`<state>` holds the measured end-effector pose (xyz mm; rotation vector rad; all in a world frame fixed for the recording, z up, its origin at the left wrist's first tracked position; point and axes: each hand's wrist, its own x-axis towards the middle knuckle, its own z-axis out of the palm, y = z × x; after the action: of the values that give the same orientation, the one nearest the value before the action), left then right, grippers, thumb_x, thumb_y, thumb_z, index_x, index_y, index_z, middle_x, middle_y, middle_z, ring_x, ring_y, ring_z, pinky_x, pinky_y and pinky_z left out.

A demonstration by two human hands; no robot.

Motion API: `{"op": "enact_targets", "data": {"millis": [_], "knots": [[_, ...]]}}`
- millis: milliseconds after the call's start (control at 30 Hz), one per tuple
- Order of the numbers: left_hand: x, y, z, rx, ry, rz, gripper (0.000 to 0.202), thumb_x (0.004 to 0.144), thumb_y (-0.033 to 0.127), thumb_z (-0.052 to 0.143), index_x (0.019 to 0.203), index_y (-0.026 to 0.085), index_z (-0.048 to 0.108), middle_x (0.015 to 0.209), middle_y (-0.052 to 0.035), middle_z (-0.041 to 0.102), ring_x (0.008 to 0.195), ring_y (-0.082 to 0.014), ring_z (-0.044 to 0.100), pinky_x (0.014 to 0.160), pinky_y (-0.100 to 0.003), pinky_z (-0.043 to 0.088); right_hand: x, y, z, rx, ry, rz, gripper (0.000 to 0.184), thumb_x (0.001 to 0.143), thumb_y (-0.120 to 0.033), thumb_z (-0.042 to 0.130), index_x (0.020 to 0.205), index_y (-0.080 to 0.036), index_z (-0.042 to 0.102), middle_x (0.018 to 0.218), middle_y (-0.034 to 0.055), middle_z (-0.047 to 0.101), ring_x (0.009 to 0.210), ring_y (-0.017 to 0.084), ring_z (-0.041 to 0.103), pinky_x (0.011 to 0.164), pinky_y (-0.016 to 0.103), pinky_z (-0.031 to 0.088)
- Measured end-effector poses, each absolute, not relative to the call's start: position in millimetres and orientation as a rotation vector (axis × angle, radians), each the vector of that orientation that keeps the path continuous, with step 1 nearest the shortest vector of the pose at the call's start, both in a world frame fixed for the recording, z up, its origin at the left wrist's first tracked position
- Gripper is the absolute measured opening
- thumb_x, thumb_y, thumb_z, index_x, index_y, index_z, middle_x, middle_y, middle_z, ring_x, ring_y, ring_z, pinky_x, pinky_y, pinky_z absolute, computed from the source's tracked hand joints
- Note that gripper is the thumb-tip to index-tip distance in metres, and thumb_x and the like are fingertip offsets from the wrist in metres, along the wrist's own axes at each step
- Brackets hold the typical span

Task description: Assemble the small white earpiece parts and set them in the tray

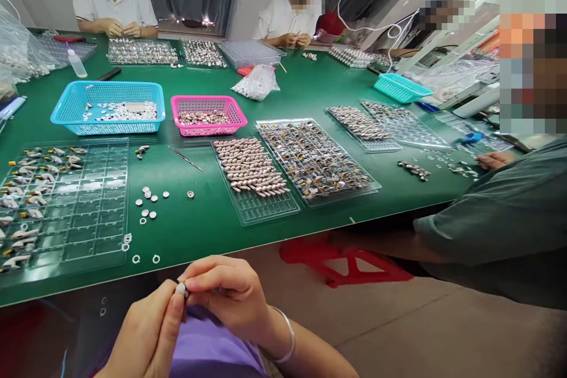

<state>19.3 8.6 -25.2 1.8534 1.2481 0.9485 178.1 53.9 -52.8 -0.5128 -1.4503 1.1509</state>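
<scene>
My left hand (148, 328) and my right hand (233, 292) meet in front of the table edge, fingertips pinched together on a small silvery-white part (181, 288). Fingers cover most of that part, so its exact kind does not show. On the table just beyond are several small round caps (153, 215) and thin white rings (156, 258). To the left lies a clear compartment tray (95, 207), its left side filled with earbud-like pieces (35, 199) that have yellow bits. A loose piece of similar shape (140, 152) and metal tweezers (186, 158) lie past the caps.
Behind stand a blue basket (108, 127) and a pink basket (208, 130) of small parts. Filled trays (279, 204) sit right of centre. A co-worker's arm (496, 212) and a red stool (345, 263) are at right; other people sit across the green table (186, 236).
</scene>
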Motion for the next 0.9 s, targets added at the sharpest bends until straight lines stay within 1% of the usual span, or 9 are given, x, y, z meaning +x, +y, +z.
{"op": "enact_targets", "data": {"millis": [133,367,467,633,767,900], "knots": [[19,9,-24,1.855,1.248,0.945,0.030,0.100,0.023,0.036,0.073,0.023,0.049,0.059,0.0066,0.051,0.048,-0.0078,0.050,0.048,-0.014,0.042,178,55,-52,-0.524,-1.452,1.155,0.014,0.081,-0.010,0.073,0.092,-0.019,0.075,0.090,0.0067,0.076,0.075,0.014,0.073,0.068,0.020,0.061],[18,7,-31,1.787,1.250,0.926,0.032,0.101,0.027,0.035,0.071,0.023,0.047,0.059,0.0054,0.052,0.042,-0.0085,0.041,0.041,-0.017,0.036,176,54,-53,-0.523,-1.387,1.244,0.007,0.081,-0.014,0.074,0.087,-0.018,0.075,0.089,0.0067,0.077,0.072,0.014,0.074,0.067,0.021,0.062],[19,7,-28,1.813,1.250,0.934,0.031,0.100,0.026,0.036,0.072,0.023,0.049,0.060,0.0048,0.054,0.043,-0.0086,0.045,0.042,-0.017,0.038,175,53,-54,-0.529,-1.379,1.253,0.006,0.081,-0.015,0.074,0.087,-0.018,0.075,0.089,0.0066,0.077,0.071,0.014,0.074,0.065,0.022,0.062],[20,9,-21,1.893,1.256,0.959,0.027,0.099,0.021,0.037,0.076,0.024,0.051,0.062,0.0051,0.057,0.050,-0.0090,0.056,0.051,-0.015,0.045,174,52,-54,-0.519,-1.361,1.252,0.012,0.080,-0.012,0.075,0.089,-0.019,0.076,0.090,0.0059,0.077,0.073,0.015,0.074,0.067,0.021,0.062],[19,9,-21,1.883,1.242,0.980,0.026,0.098,0.019,0.038,0.076,0.024,0.052,0.061,0.0059,0.057,0.049,-0.0083,0.055,0.050,-0.014,0.044,174,51,-54,-0.486,-1.324,1.278,0.018,0.081,-0.008,0.073,0.094,-0.021,0.075,0.093,0.0053,0.077,0.074,0.013,0.074,0.067,0.020,0.062],[18,9,-22,1.871,1.246,0.986,0.025,0.097,0.019,0.040,0.076,0.024,0.052,0.061,0.0060,0.057,0.050,-0.0087,0.056,0.051,-0.014,0.045,175,50,-53,-0.517,-1.383,1.223,0.013,0.083,-0.011,0.072,0.092,-0.020,0.075,0.091,0.0057,0.076,0.075,0.014,0.074,0.068,0.020,0.062]]}}
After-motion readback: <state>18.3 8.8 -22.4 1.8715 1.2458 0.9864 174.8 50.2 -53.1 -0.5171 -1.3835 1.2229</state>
